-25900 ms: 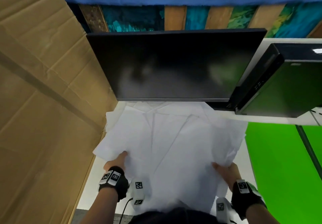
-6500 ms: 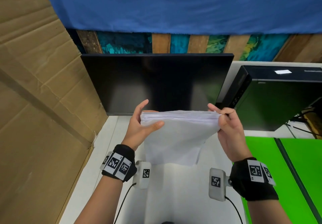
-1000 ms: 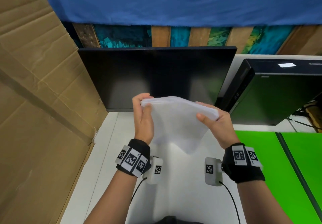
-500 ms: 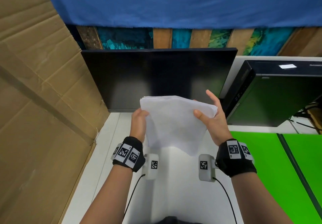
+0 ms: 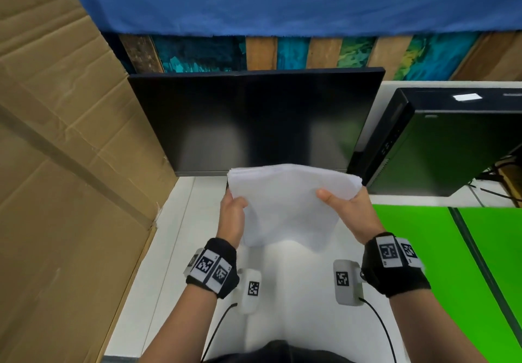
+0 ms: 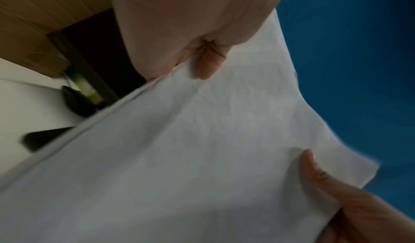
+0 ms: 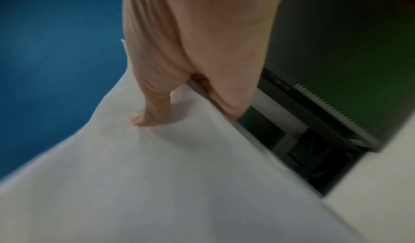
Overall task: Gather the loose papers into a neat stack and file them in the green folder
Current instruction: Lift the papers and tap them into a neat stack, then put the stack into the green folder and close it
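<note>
A stack of white papers hangs in the air above the white desk, in front of the dark monitor. My left hand grips its left edge, thumb on the near face; the left wrist view shows that thumb on the paper stack. My right hand pinches the right edge, thumb pressed on top. In the right wrist view the thumb lies on the paper stack with the fingers behind it. The green folder lies open and flat on the desk at my right.
A black monitor stands at the back of the white desk. A dark computer case sits at the back right. A cardboard sheet walls off the left side. Cables run from my wrist cameras.
The stack has come lower and a little nearer to me. My right hand's fingers, spread half a second ago, now close on the right edge.
</note>
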`<control>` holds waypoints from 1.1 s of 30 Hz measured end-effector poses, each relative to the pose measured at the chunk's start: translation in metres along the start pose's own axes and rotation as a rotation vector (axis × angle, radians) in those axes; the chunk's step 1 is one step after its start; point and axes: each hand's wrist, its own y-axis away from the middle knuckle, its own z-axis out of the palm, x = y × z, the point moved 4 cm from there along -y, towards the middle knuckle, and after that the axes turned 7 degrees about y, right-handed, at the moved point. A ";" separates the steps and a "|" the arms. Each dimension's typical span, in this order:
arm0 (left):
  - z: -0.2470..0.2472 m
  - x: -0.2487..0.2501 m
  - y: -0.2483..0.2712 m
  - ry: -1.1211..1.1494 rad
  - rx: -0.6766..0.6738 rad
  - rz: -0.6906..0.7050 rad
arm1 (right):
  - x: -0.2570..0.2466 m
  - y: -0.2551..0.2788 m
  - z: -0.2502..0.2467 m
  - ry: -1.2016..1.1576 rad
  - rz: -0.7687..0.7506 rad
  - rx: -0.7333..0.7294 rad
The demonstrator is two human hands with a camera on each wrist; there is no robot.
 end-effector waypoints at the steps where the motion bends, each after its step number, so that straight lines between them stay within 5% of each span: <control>1: -0.001 -0.009 -0.001 -0.024 -0.004 -0.039 | 0.012 0.002 0.003 0.022 0.040 -0.006; 11: -0.007 -0.024 -0.011 -0.180 -0.268 -0.029 | -0.009 -0.007 -0.014 -0.017 -0.029 0.110; 15: 0.002 -0.030 -0.009 -0.173 -0.233 -0.022 | -0.015 -0.006 -0.031 -0.021 -0.004 0.099; 22: 0.016 -0.059 -0.006 -0.154 -0.211 -0.137 | 0.059 0.035 -0.044 -0.016 0.409 -0.158; 29: 0.062 -0.109 0.003 -0.332 -0.178 -0.231 | 0.116 0.061 -0.082 -0.184 0.573 -0.112; 33: 0.111 -0.139 0.013 -0.378 -0.206 -0.299 | 0.140 0.056 -0.140 0.079 0.595 0.082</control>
